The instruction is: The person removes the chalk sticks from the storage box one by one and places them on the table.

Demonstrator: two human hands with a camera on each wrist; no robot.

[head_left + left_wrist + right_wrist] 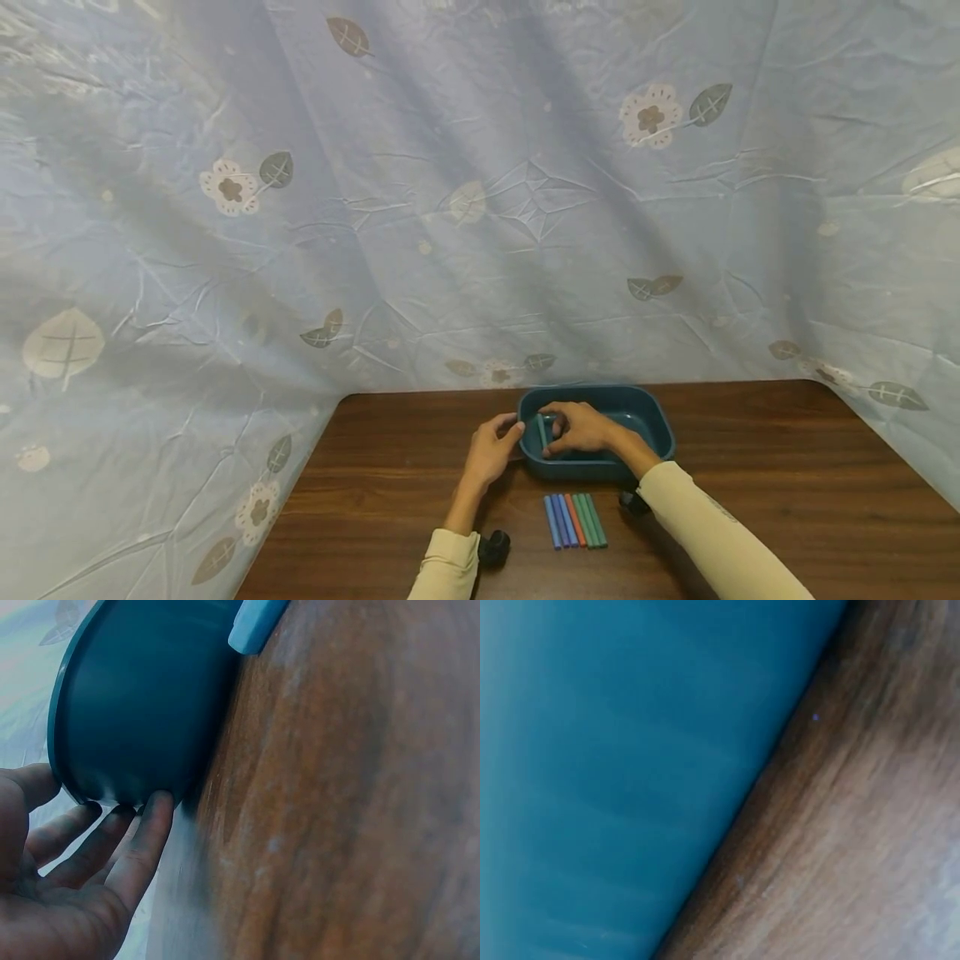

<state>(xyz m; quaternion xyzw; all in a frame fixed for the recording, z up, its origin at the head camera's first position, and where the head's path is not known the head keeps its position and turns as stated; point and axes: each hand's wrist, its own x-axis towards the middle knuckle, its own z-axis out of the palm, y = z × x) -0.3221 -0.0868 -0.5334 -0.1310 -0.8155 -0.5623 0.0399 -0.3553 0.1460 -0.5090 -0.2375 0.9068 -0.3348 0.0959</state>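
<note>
A dark teal plastic tub [656,417] stands near the table's far edge. At its left end, my left hand [489,450] holds the rim, with the thumb by the edge and the fingertips against the outer wall, seen closely in the left wrist view. My right hand [581,427] reaches inside the tub, pinching a green stick [542,432] by its ends between thumb and fingers. In front of the tub lies a side-by-side row of coloured sticks: several blue sticks [553,522], a red stick [575,520] and green sticks [592,522]. The right wrist view shows only tub wall and table.
The dark wooden table [375,500] runs up to a pale patterned sheet [450,250] hung behind and at the sides. A dark wrist device [495,550] sits on the left wrist, and another black device [633,502] shows by the right sleeve.
</note>
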